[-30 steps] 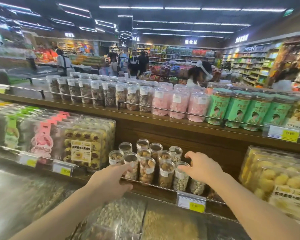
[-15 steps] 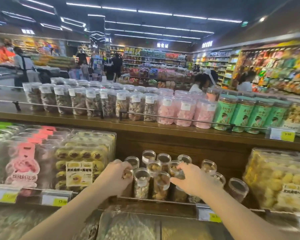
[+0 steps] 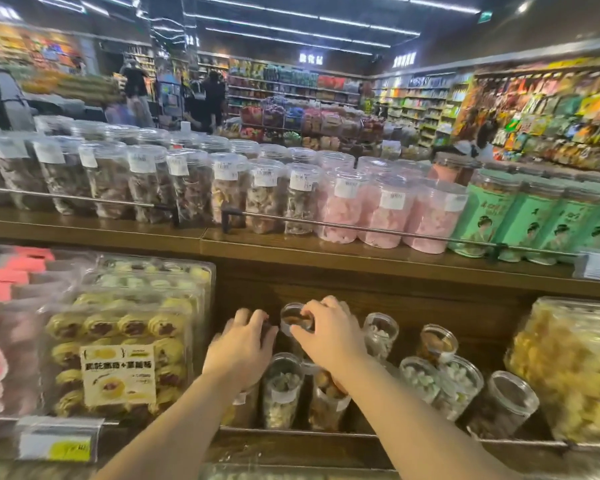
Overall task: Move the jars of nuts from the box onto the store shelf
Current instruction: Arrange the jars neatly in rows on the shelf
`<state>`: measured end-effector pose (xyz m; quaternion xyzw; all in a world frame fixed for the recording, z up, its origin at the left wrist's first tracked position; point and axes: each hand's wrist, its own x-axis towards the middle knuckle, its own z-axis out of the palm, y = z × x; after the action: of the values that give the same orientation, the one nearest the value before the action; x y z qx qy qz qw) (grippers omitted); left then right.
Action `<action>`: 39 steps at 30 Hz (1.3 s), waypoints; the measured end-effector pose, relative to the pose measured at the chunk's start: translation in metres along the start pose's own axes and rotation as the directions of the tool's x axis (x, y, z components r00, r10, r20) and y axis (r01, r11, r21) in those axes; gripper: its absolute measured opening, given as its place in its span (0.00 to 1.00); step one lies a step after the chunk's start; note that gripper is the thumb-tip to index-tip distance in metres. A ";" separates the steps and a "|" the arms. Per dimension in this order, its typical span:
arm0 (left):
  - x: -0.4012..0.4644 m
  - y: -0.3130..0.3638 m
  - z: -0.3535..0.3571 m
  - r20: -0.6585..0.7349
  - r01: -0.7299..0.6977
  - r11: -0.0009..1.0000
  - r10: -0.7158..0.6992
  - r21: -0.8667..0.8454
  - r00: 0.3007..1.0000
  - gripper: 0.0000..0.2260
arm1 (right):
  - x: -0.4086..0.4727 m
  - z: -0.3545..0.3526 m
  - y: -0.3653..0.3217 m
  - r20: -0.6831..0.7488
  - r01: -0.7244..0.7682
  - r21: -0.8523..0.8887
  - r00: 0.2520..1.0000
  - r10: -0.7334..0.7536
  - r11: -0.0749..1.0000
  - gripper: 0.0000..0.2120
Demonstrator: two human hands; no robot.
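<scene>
Several clear jars of nuts (image 3: 283, 389) stand on the lower wooden shelf (image 3: 291, 433). My left hand (image 3: 241, 348) lies over the tops of the jars at the left of the group, fingers curled down over a dark lid at the back. My right hand (image 3: 329, 336) reaches to a back-row jar (image 3: 293, 318) and pinches its rim. More jars (image 3: 459, 386) stand to the right of my right arm, one of them (image 3: 506, 403) leaning. The box is not in view.
Clear packs of pastries (image 3: 118, 348) fill the shelf to the left, yellow snack tubs (image 3: 568, 372) the right. The upper shelf (image 3: 326, 251) holds tall clear, pink and green jars behind a metal rail. Price tags (image 3: 58, 443) hang on the front edge. People stand in the far aisles.
Both hands have moved farther back into the jar group. My right hand went from the front jars to the rim of a back-row jar. The view has come closer and shifted left.
</scene>
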<state>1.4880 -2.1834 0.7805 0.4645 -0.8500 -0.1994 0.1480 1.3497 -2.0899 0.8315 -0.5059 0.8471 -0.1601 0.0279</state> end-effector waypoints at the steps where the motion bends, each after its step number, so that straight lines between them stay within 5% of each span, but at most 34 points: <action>1: 0.000 0.001 0.000 -0.010 -0.003 1.000 0.003 0.002 1.000 0.20 | 0.009 0.004 -0.003 -0.018 -0.015 0.007 1.000 0.016 1.000 0.21; 6: -0.003 0.000 0.000 -0.076 -0.017 1.000 0.017 -0.008 0.997 0.21 | 0.038 0.018 -0.008 0.035 -0.112 -0.038 0.993 0.113 0.993 0.21; 13: -0.004 -0.004 0.001 -0.137 -0.066 0.998 0.066 0.004 0.988 0.15 | 0.046 0.008 0.005 0.159 -0.053 -0.011 0.986 0.054 0.999 0.20; 18: -0.004 -0.002 0.000 -0.168 -0.074 0.997 0.072 -0.011 0.983 0.12 | 0.014 0.020 0.021 -0.040 -0.105 0.049 0.993 0.107 0.993 0.23; 22: -0.005 -0.003 0.001 -0.212 -0.084 0.996 0.088 0.030 0.973 0.11 | 0.000 0.033 0.031 -0.016 -0.156 -0.083 0.988 0.156 0.984 0.36; 27: -0.006 -0.002 -0.002 -0.217 -0.079 0.993 0.096 0.084 0.971 0.15 | 0.001 0.036 0.029 0.043 -0.153 -0.133 0.986 0.160 0.979 0.39; 32: -0.008 0.002 -0.007 -0.120 -0.098 0.992 0.107 0.079 0.987 0.30 | 0.001 0.037 0.030 0.058 -0.155 -0.155 0.984 0.166 0.976 0.38; 36: -0.008 0.000 -0.004 -0.192 -0.050 0.996 0.064 0.076 0.979 0.15 | 0.000 0.036 0.029 0.051 -0.152 -0.153 0.986 0.161 0.977 0.38; 39: -0.006 -0.001 -0.001 -0.183 -0.038 0.996 0.052 0.079 0.982 0.14 | 0.000 0.037 0.029 0.036 -0.144 -0.159 0.988 0.151 0.977 0.39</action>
<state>1.4923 -2.1794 0.7801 0.4670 -0.8498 -0.1200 0.2130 1.3329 -2.0865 0.7881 -0.4459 0.8914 -0.0787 0.0204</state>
